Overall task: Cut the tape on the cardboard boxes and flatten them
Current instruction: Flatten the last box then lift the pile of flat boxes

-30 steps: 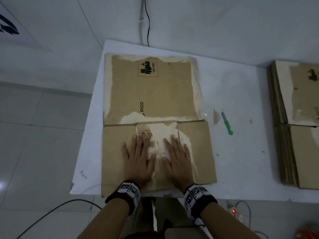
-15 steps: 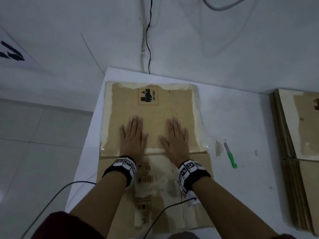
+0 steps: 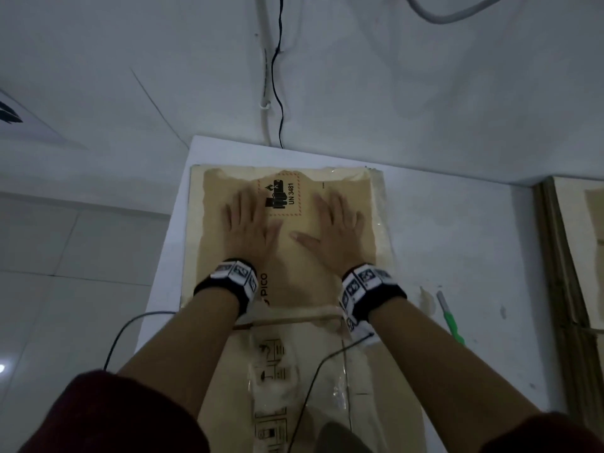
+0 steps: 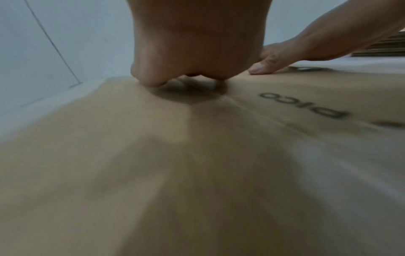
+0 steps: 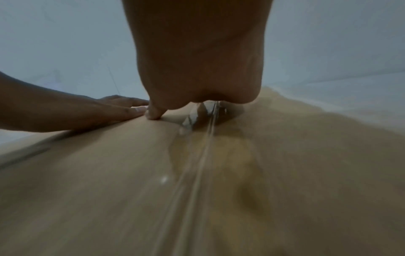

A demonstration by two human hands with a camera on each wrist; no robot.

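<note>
The flattened brown cardboard box (image 3: 294, 282) lay on the white table (image 3: 457, 250), its near panel, with clear tape (image 3: 340, 397) and printed handling symbols, running under the person's forearms toward the table's near edge. Past the fold line, the box's far panel carried a "PICO" print and a UN 3481 battery label (image 3: 280, 197) near its far edge. Both hands pressed flat on that far panel, fingers straight and spread, gripping nothing: the left hand (image 3: 249, 228) lay just left of the label, the right hand (image 3: 333, 232) just right of it, thumbs pointing inward and apart. In the right wrist view a strip of clear tape (image 5: 203, 147) ran under the palm. Right of the box, a green-handled cutter (image 3: 451, 318) lay on the table, well apart from both hands. Further right sat a stack of flattened brown cardboard (image 3: 568, 273).
</note>
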